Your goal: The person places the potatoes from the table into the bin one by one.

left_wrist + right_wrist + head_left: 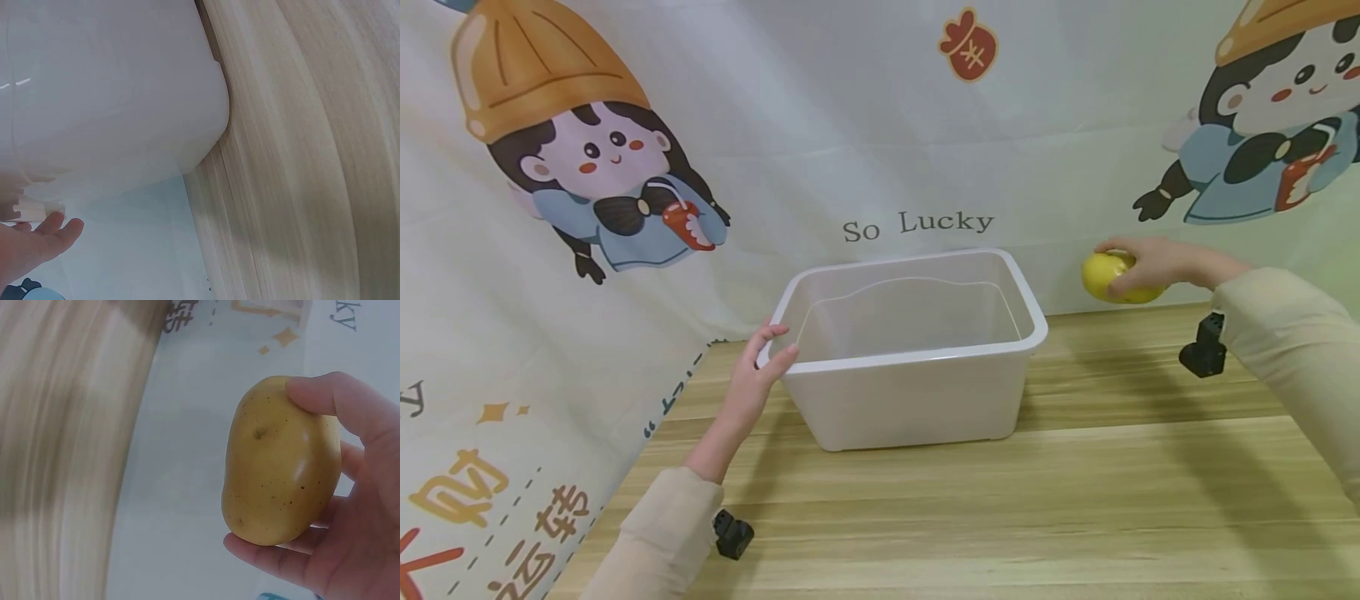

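A yellow potato [281,469] with small dark specks is in my right hand [1157,262], thumb on one side and fingers round the other. In the head view this potato [1101,275] hangs above the table, right of a white plastic bin [910,400]. My left hand [760,358] holds the bin's near left corner, thumb and forefinger over the rim. From the left wrist, the fingers [59,234] show beside the bin's outer wall [125,94]; the rest of that hand is cut off by the frame.
The bin stands upright on a wood-grain table [925,517], close to the back. Behind and to the left hangs a pale cloth [790,108] printed with cartoon figures and lettering. A small black device [1206,346] sits at the right wrist, another black device [732,533] at the left.
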`<state>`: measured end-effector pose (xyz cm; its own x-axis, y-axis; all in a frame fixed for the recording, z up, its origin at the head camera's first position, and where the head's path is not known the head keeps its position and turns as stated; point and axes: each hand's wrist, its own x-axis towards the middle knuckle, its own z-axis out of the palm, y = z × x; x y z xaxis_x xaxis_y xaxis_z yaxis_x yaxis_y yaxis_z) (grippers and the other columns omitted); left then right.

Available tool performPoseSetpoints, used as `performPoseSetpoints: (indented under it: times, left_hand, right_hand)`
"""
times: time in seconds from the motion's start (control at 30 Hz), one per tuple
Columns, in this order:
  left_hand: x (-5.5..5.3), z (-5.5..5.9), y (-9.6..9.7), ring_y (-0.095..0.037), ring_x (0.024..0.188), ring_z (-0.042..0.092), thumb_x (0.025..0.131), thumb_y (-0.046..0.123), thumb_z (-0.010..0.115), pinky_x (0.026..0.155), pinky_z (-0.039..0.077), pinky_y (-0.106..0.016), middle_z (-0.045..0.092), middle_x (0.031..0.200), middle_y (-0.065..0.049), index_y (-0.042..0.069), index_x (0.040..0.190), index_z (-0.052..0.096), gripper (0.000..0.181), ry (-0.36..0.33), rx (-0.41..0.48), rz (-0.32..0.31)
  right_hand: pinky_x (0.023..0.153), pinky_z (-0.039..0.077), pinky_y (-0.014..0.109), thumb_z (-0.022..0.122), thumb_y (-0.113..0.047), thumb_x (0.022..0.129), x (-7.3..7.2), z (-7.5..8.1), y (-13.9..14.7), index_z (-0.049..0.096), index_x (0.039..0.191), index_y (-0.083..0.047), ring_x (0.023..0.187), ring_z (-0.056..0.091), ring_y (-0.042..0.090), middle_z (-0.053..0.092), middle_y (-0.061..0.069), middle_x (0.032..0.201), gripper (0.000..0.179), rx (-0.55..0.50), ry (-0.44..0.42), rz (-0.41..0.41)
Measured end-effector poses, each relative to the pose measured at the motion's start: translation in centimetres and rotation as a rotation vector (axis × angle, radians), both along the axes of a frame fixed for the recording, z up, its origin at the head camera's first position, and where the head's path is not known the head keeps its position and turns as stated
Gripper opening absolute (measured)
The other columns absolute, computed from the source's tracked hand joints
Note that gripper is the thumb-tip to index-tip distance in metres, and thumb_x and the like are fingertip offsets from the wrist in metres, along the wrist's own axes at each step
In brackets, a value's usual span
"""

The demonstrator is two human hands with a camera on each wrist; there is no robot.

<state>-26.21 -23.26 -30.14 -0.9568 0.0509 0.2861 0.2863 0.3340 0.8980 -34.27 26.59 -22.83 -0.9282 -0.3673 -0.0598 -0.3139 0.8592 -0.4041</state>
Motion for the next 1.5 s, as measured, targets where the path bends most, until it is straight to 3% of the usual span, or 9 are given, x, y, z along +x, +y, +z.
performPoseSetpoints:
  times: [0.4, 0.93, 1.5]
  left_hand:
    - [-0.2, -0.1, 0.1, -0.031, 0.140, 0.005, 0.092, 0.020, 0.050, 0.111, 0.015, -0.048, 0.006, 0.154, -0.011, 0.000, 0.128, 0.038, 0.043, 0.002, -0.001, -0.002]
    - [-0.1, 0.0, 0.1, -0.030, 0.140, 0.004, 0.093, 0.021, 0.048, 0.111, 0.015, -0.049, 0.006, 0.154, -0.009, 0.000, 0.129, 0.037, 0.044, 0.007, -0.005, -0.009]
    - [-0.1, -0.1, 0.0, -0.030, 0.140, 0.005, 0.092, 0.021, 0.050, 0.111, 0.015, -0.048, 0.006, 0.154, -0.011, -0.001, 0.129, 0.038, 0.044, 0.006, 0.006, 0.000]
  right_hand:
    - [0.062, 0.044, 0.035, 0.060, -0.031, 0.082, 0.1, 3.1, -1.9, 0.029, 0.137, -0.004, 0.087, 0.047, 0.031, 0.046, 0.025, 0.111, 0.069, 0.066, 0.021, -0.013]
    - [0.064, 0.045, 0.036, 0.056, -0.033, 0.086, 0.0, 6.4, -5.2, 0.016, 0.142, -0.004, 0.089, 0.045, 0.028, 0.039, 0.025, 0.118, 0.075, 0.086, -0.101, 0.069]
    - [0.063, 0.046, 0.034, 0.056, -0.033, 0.084, 0.5, 8.0, -9.6, 0.021, 0.143, -0.010, 0.088, 0.046, 0.025, 0.042, 0.019, 0.120, 0.072, 0.122, -0.051, 0.109]
